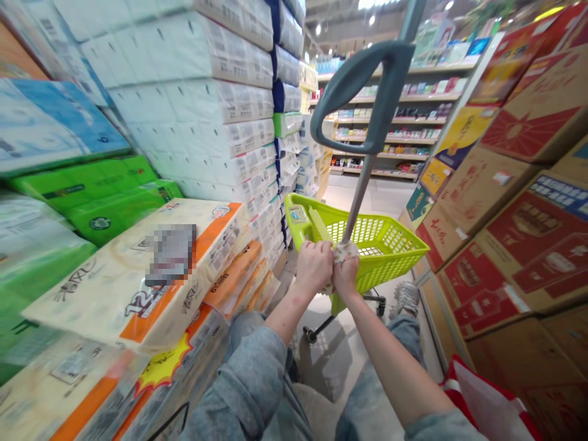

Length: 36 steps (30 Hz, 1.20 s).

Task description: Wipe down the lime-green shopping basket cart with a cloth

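Note:
A lime-green rolling shopping basket (390, 248) stands on its wheels in front of me. Its grey pole (362, 190) rises to a loop handle (383, 98). My left hand (315, 264) is closed at the near rim of the basket, on a bunched, pale patterned cloth (345, 252). Pressed beside it, my right hand (345, 274) is closed on the same cloth, close to the foot of the pole. The fingers hide much of the cloth, so whether it is tied round anything I cannot tell.
Wrapped tissue packs (174, 104) are stacked high on the left. A blurred-out dark flat object (171, 254) lies on a cream and orange tissue pack (105, 288). Cartons (509, 245) line the right, with a red-and-white bag (487, 404) below. Stocked shelves (390, 119) stand behind.

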Motion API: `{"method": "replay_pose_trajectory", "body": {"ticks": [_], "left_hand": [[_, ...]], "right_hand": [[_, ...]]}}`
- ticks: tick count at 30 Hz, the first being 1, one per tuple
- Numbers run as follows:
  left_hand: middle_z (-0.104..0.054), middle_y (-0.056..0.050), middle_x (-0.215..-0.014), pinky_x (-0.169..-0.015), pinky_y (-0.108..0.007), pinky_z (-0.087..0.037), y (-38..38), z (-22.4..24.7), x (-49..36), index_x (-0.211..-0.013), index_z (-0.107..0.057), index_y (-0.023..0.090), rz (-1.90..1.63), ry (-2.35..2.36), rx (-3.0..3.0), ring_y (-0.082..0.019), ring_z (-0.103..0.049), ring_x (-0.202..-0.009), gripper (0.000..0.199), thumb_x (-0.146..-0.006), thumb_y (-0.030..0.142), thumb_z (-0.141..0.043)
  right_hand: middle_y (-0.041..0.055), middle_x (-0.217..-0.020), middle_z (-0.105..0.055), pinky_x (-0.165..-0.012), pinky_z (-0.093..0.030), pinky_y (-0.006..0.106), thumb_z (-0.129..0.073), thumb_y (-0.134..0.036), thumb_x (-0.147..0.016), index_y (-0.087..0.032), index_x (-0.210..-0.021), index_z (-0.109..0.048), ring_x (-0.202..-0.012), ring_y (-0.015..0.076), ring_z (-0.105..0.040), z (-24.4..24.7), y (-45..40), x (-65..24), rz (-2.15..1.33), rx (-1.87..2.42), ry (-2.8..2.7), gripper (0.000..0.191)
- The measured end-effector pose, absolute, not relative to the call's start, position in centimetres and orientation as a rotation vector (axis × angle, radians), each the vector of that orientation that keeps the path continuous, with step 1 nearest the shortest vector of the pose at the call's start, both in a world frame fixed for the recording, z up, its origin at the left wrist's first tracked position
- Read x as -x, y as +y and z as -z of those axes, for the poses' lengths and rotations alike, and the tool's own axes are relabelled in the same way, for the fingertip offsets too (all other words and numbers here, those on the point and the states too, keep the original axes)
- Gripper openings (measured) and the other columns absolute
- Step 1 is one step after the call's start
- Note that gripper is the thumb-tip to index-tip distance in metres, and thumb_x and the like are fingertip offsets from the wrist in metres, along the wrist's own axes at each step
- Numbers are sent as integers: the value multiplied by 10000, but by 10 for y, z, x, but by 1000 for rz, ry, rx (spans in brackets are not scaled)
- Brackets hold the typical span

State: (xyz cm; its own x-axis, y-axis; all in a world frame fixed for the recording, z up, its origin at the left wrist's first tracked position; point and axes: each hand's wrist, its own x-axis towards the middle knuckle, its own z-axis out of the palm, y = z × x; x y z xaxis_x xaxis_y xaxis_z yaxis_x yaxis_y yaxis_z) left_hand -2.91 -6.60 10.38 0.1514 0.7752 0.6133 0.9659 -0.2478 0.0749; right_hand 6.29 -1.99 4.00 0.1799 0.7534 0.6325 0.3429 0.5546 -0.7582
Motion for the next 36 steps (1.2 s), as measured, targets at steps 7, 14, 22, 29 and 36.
{"method": "replay_pose_trajectory", "body": {"ticks": [7,14,22,29,36], "left_hand": [[-637,-51,-917,-811,-324,-393,-72,-108,42,-1065,-504,168,953,-1576,2240,-175,-575,-844,214,-918,250,-371],[-628,-30,-773,-850,-336,-386,-57,-118,67,-767,-615,190,935,-1629,2225,-158,-552,-825,324,-925,279,-347],[-609,-27,-634,-869,-370,-376,-50,-107,72,-599,-615,181,868,-1620,2116,-162,-511,-738,398,-906,254,-373],[-596,-31,-644,-881,-364,-369,-58,-109,68,-629,-626,179,830,-1620,2095,-168,-504,-768,405,-917,249,-350],[-578,-34,-639,-902,-376,-363,-61,-108,65,-617,-611,199,811,-1631,2144,-177,-483,-746,317,-876,209,-428]], "right_hand": [[-15,-645,-526,-615,-394,276,-433,-280,-725,-206,-717,-517,-626,155,-486,-46,1,-74,-522,1129,-1268,113],[-12,-643,-569,-609,-433,268,-388,-290,-763,-206,-703,-514,-610,148,-523,-48,12,-79,-638,1043,-1248,163],[80,-900,-598,-856,-407,373,-393,-233,-771,-186,-814,-573,-886,209,-528,-43,-15,-67,-314,1042,-1500,191],[36,-668,-568,-721,-422,317,-406,-209,-750,-193,-686,-567,-706,192,-522,-81,-11,-59,-347,1040,-1394,174],[43,-811,-609,-741,-434,310,-409,-208,-769,-180,-812,-556,-771,175,-560,-141,6,-60,-343,908,-1278,155]]}}
